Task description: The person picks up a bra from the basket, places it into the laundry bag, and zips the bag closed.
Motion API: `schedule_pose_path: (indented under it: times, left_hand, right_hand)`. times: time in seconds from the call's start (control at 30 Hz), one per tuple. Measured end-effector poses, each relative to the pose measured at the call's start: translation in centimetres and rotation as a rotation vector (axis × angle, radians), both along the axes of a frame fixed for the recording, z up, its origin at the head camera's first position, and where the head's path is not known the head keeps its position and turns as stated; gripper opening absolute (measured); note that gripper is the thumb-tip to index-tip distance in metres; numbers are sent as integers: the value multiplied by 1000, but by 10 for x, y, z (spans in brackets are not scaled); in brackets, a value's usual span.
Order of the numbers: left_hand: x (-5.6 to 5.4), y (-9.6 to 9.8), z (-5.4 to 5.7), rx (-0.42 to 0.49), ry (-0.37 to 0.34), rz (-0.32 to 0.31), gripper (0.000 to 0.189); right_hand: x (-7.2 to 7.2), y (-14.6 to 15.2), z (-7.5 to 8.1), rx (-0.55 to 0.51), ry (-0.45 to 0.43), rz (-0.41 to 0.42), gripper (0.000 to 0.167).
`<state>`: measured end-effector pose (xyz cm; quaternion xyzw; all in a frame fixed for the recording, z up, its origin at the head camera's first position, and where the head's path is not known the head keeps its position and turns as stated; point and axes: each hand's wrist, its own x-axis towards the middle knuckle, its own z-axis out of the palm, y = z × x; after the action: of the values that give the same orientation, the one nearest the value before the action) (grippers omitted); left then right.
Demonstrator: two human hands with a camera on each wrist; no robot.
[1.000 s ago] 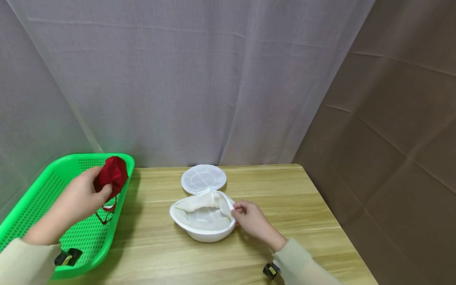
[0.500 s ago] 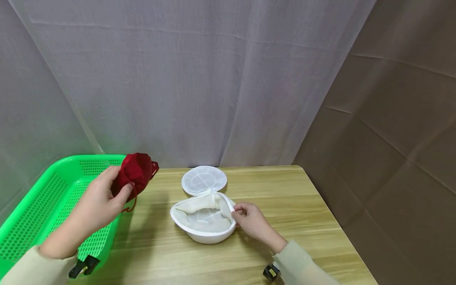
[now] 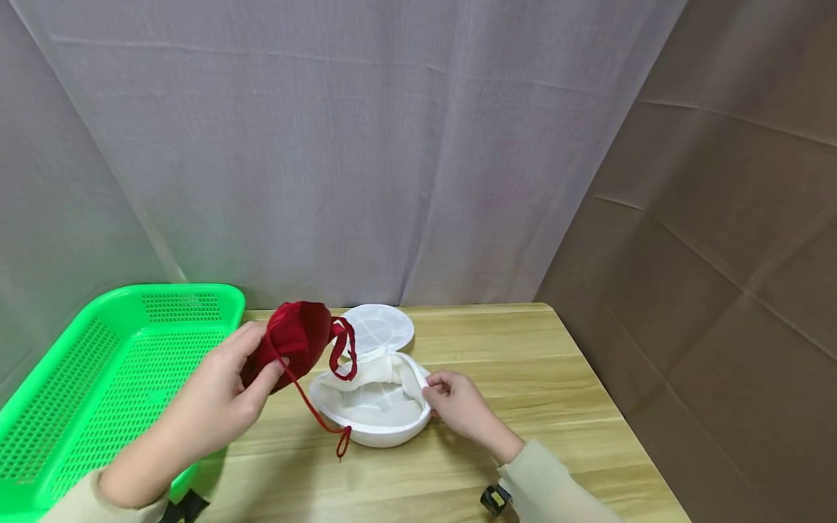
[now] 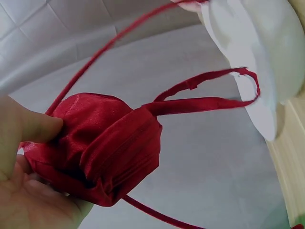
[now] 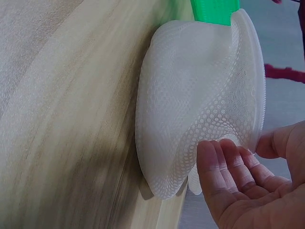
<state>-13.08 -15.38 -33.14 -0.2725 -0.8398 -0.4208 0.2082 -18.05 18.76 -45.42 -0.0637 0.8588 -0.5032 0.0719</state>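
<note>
My left hand (image 3: 219, 388) grips a bundled red satin cloth piece with straps (image 3: 297, 338), thumb on one side and fingers beneath. In the left wrist view, the bundle (image 4: 105, 148) shows folds, a flat strap loop and thin cords. In the head view, its loop and a dangling cord overlap the white mesh laundry bag (image 3: 386, 438). This round bag stands on the table with its zip lid (image 3: 378, 327) folded back and its mouth facing up. My right hand (image 3: 467, 407) pinches the bag's right rim; the right wrist view shows the thumb at the zip edge (image 5: 257, 62).
A green plastic basket (image 3: 238, 298) with perforated walls stands at the left. Beneath the bag is a wood-grain table (image 3: 549, 407). Grey cloth (image 3: 327, 145) hangs behind it, and a brown covering (image 3: 719, 254) rises along the right side.
My left hand has carried the red cloth bundle rightward from over the basket to beside the bag, its straps swinging loose. My right hand stays at the bag's rim.
</note>
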Motion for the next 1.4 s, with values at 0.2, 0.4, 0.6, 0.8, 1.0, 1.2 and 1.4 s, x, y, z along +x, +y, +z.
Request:
schedule_pose_path:
  times: [0.2, 0.4, 0.6, 0.8, 1.0, 1.2, 1.4]
  left_hand:
    - [5, 10, 3, -17, 39, -65, 39]
    - [-2, 16, -9, -97, 13, -63, 29]
    - [-15, 23, -35, -126, -46, -59, 28]
    - [-27, 38, -60, -107, -66, -92, 27]
    - [-37, 57, -76, -112, -57, -120, 26]
    - [-45, 79, -94, -188, -25, -122, 26]
    - [-46, 99, -107, -281, -34, -141, 27]
  right_hand:
    - [0, 0, 0, -5, -1, 4, 19]
    - [1, -1, 0, 2, 0, 2, 17]
    - [1, -4, 1, 15, 4, 1, 15]
    - [1, -5, 2, 23, 15, -6, 15]
    - [1, -3, 1, 35, 32, 0, 14]
    - [3, -3, 0, 31, 50, 4, 15]
    - [3, -6, 1, 84, 83, 11, 11]
